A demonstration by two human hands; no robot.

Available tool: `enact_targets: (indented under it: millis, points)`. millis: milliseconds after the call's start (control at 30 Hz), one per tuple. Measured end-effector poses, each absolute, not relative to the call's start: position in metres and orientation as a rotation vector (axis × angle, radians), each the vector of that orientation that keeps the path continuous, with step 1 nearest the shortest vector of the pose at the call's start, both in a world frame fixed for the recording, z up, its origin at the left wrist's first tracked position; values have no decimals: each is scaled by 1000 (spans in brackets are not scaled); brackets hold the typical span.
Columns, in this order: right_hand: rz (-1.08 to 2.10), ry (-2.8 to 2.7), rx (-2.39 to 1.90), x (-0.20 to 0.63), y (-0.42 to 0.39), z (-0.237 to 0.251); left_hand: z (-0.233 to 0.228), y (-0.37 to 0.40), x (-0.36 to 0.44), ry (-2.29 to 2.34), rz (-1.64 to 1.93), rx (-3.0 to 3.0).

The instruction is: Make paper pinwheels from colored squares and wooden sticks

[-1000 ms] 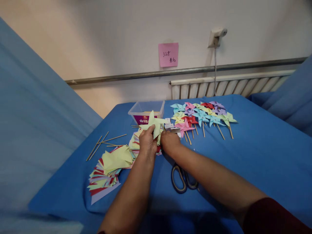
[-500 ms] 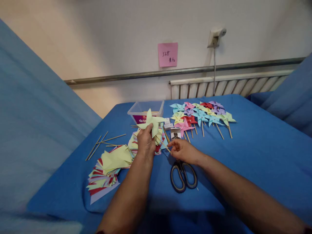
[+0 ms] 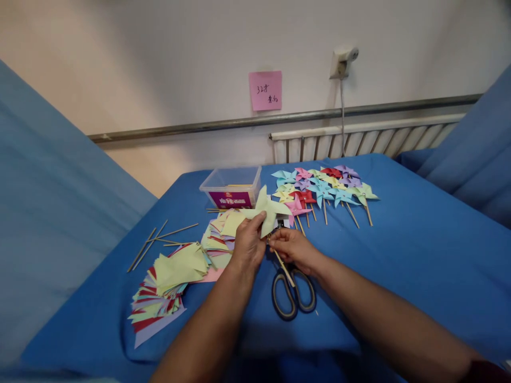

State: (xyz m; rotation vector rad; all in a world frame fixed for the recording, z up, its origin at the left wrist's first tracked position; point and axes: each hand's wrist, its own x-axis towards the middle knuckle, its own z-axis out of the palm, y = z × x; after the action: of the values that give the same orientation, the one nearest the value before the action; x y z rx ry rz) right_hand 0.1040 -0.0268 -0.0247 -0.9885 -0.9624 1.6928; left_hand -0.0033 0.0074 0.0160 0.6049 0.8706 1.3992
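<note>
So, we're at a blue-covered surface. Near side: dark-handled scissors, loops toward us; fanned paper pile to the left. Mid: loose sticks, second paper pile. Far side: clear plastic box, rows of pinwheels right of it. Behind: radiator, metal rail, pale wall with pink note and socket.

Pose: our forearms converge mid-surface. Left hand is closed, thumb pinning a pale green pinwheel raised nearer us than the box. Right hand sits beside it, fingertips nearly together at a stick angling down toward us; we can't tell whether it grips anything.
</note>
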Motion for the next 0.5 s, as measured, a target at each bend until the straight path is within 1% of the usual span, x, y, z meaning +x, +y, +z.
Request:
enact_targets:
  millis: [100,233,500]
  points:
    - [1706,-958,-930,114,-30,-20,16,12,-10,977,1468,572]
    - [1641,-991,-851,120,-34,-12,12,15,-14,1098,1524,638]
    - [1444,-927,-898,119,-28,-10,1,6,-2,1163,1490,898]
